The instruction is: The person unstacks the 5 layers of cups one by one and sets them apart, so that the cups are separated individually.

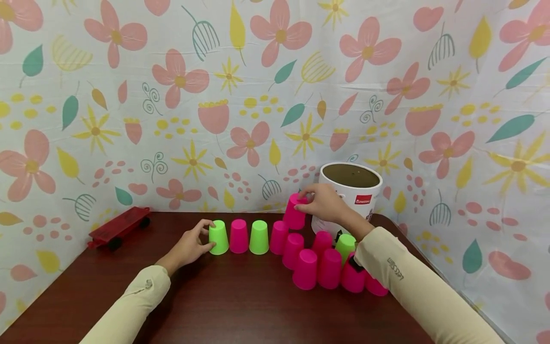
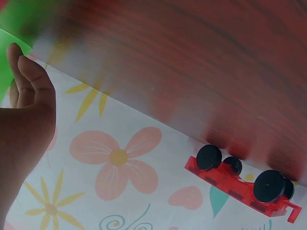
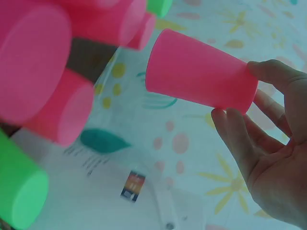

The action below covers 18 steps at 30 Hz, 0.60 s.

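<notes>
Pinching the narrow upper end of a raised pink cup point(image 1: 294, 213), the right hand point(image 1: 324, 203) is holding it tilted in the air between thumb and fingers, its wide end pointing down. The left hand point(image 1: 189, 246) is gripping a green end cup point(image 1: 219, 238) by its left side, and that cup is standing narrow end up on the dark red-brown tabletop point(image 1: 206, 298). Cream sleeves point(image 1: 423, 286) are covering both forearms and reaching in from the near side. Nearest among the cups, a front line of pink cups point(image 1: 305, 270) is standing toward the right, partly hidden by the right sleeve. Just behind that line, a pink cup at its left point(image 1: 293, 251), another pink cup point(image 1: 322, 242) and a green cup point(image 1: 345, 244) are showing. Farther back, a row is running rightward from the gripped cup: pink point(image 1: 238, 236), green point(image 1: 259, 237), then pink point(image 1: 279, 237), all narrow end up. Behind the right hand, an open white bucket point(image 1: 320, 225) with a red label point(image 1: 363, 199) is standing. At the far left, a red toy vehicle point(image 1: 120, 227) with black wheels is resting near the back. Beyond everything, white cloth point(image 1: 172, 28) is hanging, printed with pink flowers and teal leaves.
</notes>
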### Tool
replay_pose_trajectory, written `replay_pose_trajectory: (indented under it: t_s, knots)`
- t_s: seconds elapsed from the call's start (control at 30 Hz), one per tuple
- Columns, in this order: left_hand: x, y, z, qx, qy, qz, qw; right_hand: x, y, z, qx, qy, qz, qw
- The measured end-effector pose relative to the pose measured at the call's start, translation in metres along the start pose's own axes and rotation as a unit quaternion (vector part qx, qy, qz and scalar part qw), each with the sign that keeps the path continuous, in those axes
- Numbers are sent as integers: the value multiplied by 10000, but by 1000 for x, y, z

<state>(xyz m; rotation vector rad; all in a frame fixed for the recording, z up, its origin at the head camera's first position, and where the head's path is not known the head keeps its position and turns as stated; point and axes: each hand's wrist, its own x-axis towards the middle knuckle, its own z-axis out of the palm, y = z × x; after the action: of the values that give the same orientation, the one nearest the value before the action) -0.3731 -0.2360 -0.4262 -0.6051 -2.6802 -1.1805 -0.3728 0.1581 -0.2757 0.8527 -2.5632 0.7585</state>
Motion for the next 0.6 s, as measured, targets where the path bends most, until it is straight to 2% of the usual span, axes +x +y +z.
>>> replay_pose_trajectory:
  t_s: [0.13, 0.4, 0.6]
  knots:
    - [0, -1, 1, 16, 48, 4, 10000, -2, -13, 5, 492, -111, 13, 9987]
    - [0, -1, 1, 52, 31, -5, 10000, -9, -23, 22, 968, -780, 386, 9915]
    - [0, -1, 1, 69, 37, -22, 10000, -13, -23, 28, 608, -813, 376, 9941]
